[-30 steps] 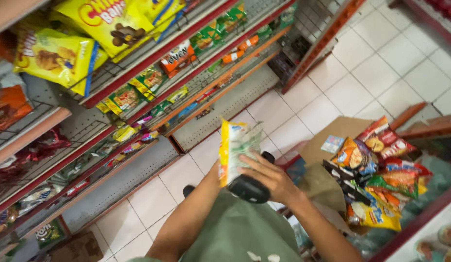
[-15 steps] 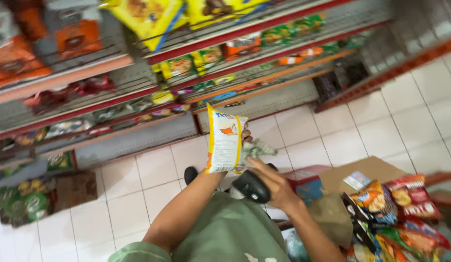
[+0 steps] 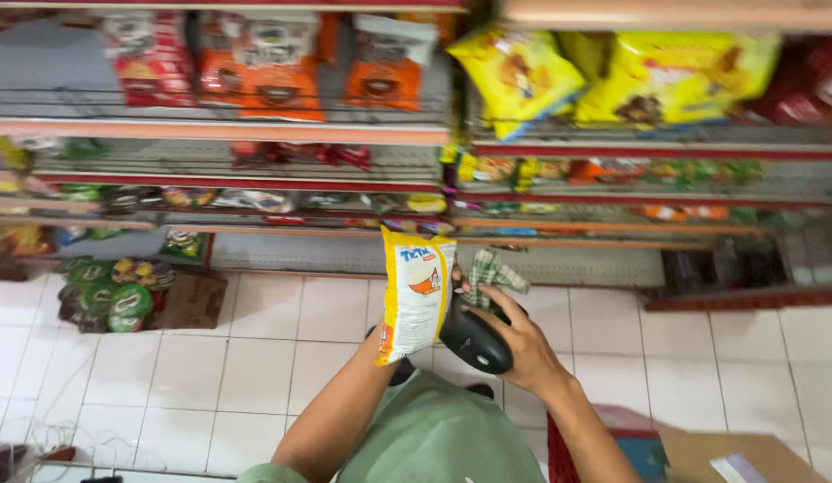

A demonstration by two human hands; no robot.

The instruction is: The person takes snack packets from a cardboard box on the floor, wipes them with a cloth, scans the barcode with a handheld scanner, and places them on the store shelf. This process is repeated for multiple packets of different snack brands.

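Observation:
My left hand [image 3: 384, 356] holds up a yellow and white snack bag [image 3: 416, 291]; the bag stands upright in front of the lower shelves and hides most of the fingers. Just right of it, my right hand [image 3: 516, 344] grips a black handheld scanner [image 3: 474, 340], whose head sits close against the bag's right edge. A green checked cloth [image 3: 493, 272] sticks up from the same hand above the scanner. Both forearms rise from the bottom of the view over my green shirt [image 3: 434, 438].
Shop shelves [image 3: 255, 130] full of orange, red and yellow snack bags run across the top. A cardboard box of green packets [image 3: 112, 295] sits on the white tiled floor [image 3: 255, 358] at the left. Another cardboard box [image 3: 747, 456] shows at the bottom right.
The view has swung to face the shelves squarely. The bag and scanner stay together in my hands, now nearer the centre. The pile of snack packs on the right has left the view.

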